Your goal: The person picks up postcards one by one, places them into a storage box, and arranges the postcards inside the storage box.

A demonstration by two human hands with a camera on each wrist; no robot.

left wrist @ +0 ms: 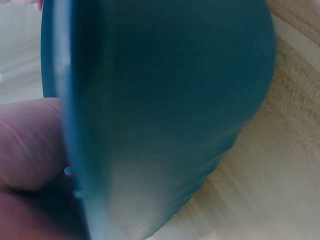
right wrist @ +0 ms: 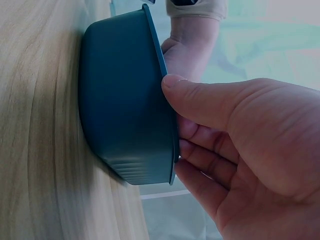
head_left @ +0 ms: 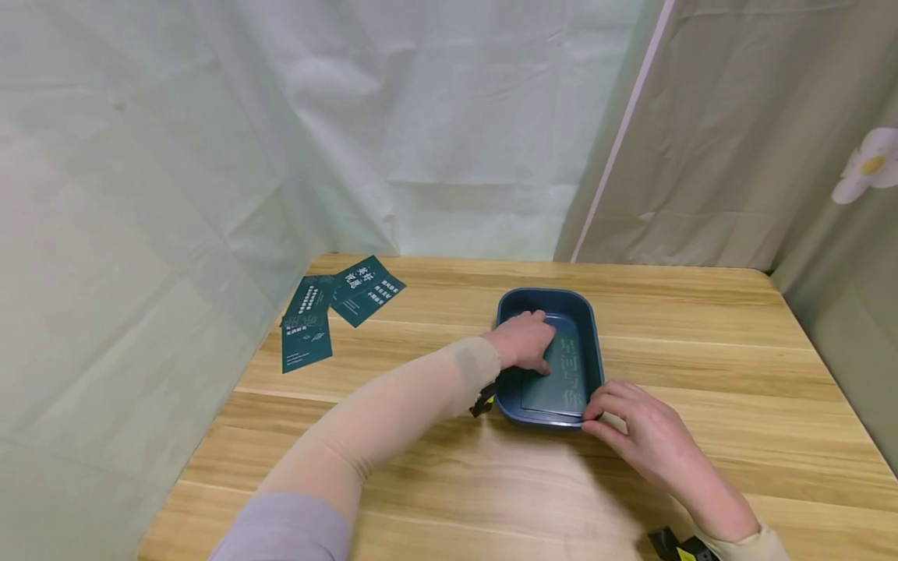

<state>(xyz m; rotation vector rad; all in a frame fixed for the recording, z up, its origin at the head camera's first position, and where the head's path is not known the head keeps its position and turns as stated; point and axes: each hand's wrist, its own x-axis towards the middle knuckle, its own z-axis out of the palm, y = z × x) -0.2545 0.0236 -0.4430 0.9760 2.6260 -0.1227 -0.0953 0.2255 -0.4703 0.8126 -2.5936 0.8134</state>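
Observation:
A dark blue rectangular bin (head_left: 599, 343) stands on the table, with dark green printed cards (head_left: 561, 378) lying inside it. The left hand (head_left: 522, 340) reaches over the bin's left rim, its fingers down inside at the cards; whether it grips one cannot be told. In the left wrist view the bin's outer wall (left wrist: 175, 90) fills most of the picture, with part of the hand (left wrist: 30, 145) at its rim. The right hand (head_left: 641, 428) pinches the bin's near right corner; the right wrist view shows the thumb and fingers of this hand (right wrist: 240, 135) on the rim of the bin (right wrist: 125, 95).
Several dark green cards with white print (head_left: 306, 340) lie overlapping at the table's back left. The wooden table (head_left: 701, 351) meets pale curtains (head_left: 449, 132) behind and at both sides; a flower print (head_left: 872, 164) shows on the right one.

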